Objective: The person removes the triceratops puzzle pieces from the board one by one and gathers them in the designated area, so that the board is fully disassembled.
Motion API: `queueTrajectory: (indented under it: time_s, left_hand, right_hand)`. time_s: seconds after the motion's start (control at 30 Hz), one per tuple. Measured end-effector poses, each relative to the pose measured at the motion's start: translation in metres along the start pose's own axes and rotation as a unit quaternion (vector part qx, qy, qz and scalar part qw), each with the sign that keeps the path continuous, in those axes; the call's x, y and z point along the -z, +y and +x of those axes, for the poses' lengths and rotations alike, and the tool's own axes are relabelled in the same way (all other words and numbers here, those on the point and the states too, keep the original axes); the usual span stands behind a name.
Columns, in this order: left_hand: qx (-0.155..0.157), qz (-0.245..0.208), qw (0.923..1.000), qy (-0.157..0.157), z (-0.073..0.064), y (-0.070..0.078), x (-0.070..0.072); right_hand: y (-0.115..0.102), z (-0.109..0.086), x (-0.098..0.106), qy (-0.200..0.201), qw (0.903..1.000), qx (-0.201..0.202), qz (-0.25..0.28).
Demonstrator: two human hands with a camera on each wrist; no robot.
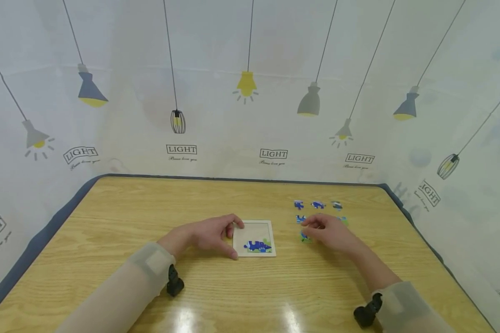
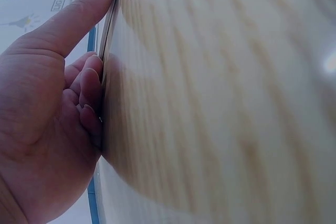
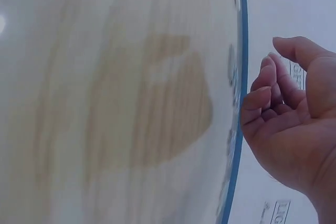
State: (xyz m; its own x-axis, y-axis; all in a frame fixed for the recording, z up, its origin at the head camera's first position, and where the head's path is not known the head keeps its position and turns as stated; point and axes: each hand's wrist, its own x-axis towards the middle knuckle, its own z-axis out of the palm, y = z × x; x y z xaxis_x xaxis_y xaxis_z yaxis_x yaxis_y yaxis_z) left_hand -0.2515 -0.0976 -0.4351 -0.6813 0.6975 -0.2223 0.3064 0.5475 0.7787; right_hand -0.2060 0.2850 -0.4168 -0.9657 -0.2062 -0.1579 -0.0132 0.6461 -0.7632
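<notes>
A square, pale puzzle tray (image 1: 254, 223) lies on the table, with joined blue and green jigsaw pieces (image 1: 258, 246) in its lower right part. My left hand (image 1: 214, 235) holds the tray's left side, thumb at the near corner and fingers at the far one. In the left wrist view the left hand (image 2: 37, 114) has its thumb stretched out and other fingers curled. My right hand (image 1: 329, 232) hovers around the loose pieces, fingertips by a blue-green piece (image 1: 305, 238). The right wrist view shows the right hand (image 3: 294, 98) loosely bent, a gap between thumb and fingers, nothing held.
Loose jigsaw pieces lie in rows on the right: a blue one (image 1: 298, 204), another blue one (image 1: 318, 204) and a darker one (image 1: 336, 205) at the back. The right hand partly covers the nearer ones. Behind the wooden table (image 1: 150, 203) hangs a lamp-printed cloth (image 1: 216, 162).
</notes>
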Motion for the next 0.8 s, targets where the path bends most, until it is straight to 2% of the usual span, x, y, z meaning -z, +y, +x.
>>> queueTrajectory:
  time_s: [0.1, 0.37, 0.53, 0.8]
  left_hand:
    - [-0.003, 0.0, 1.0, -0.001, 0.0, -0.001, 0.0]
    - [-0.008, -0.001, 0.9999, -0.007, 0.001, -0.003, 0.001]
    - [-0.01, 0.003, 0.9999, -0.005, 0.002, -0.001, 0.0]
    - [-0.009, 0.009, 0.9999, -0.007, 0.0, 0.0, 0.001]
  right_hand:
    - [-0.013, 0.003, -0.009, -0.009, 0.9999, 0.011, 0.005]
    - [-0.048, 0.01, -0.041, -0.07, 0.9963, 0.037, 0.032]
    - [-0.059, 0.016, -0.056, -0.101, 0.9931, 0.047, 0.036]
    - [-0.064, 0.023, -0.067, -0.111, 0.9912, 0.066, 0.031]
